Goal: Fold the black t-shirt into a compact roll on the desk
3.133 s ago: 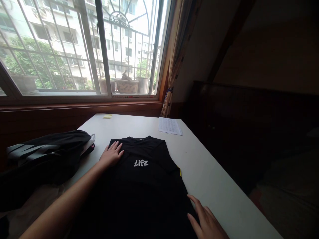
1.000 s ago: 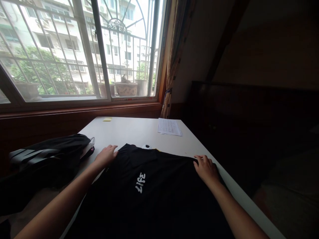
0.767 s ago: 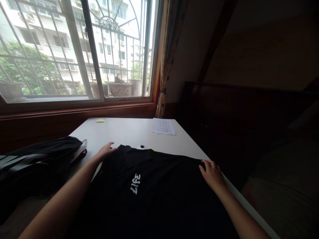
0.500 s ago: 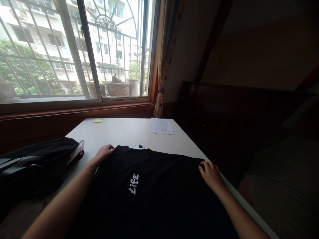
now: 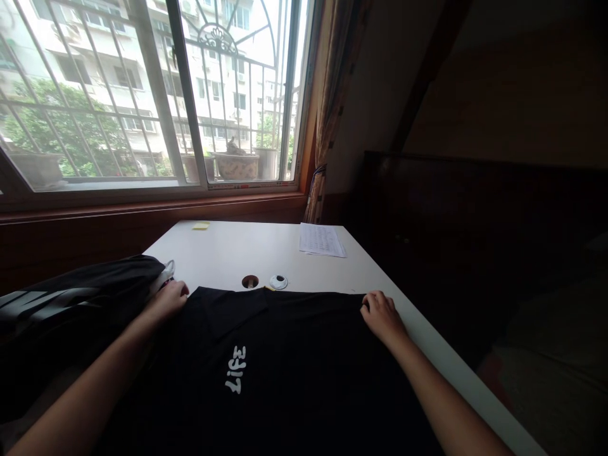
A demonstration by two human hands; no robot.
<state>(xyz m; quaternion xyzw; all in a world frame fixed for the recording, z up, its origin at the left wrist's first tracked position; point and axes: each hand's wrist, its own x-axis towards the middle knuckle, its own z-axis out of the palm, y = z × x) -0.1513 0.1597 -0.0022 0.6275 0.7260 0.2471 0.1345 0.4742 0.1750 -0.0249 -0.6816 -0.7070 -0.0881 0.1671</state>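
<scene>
A black T-shirt (image 5: 304,361) with white lettering lies spread over the near part of the white table. My left hand (image 5: 170,301) is closed at the shirt's far left corner, fingers curled in. At the far right corner, my right hand (image 5: 382,313) pinches the fabric between thumb and fingers. The shirt's far edge runs fairly straight between both hands. Its near part fades into darkness at the bottom of the view.
Left of my left arm lies a dark bundle of cloth (image 5: 85,304) with grey stripes. Beyond the shirt are a round hole (image 5: 250,282), a white round cap (image 5: 278,282), printed papers (image 5: 323,240) and a yellow sticky note (image 5: 201,225) on the white table (image 5: 237,247). A window stands behind.
Both hands have moved left and a little toward me in the view, the shirt along with them. The table hole and the whole round cap are now uncovered. The view has shifted slightly.
</scene>
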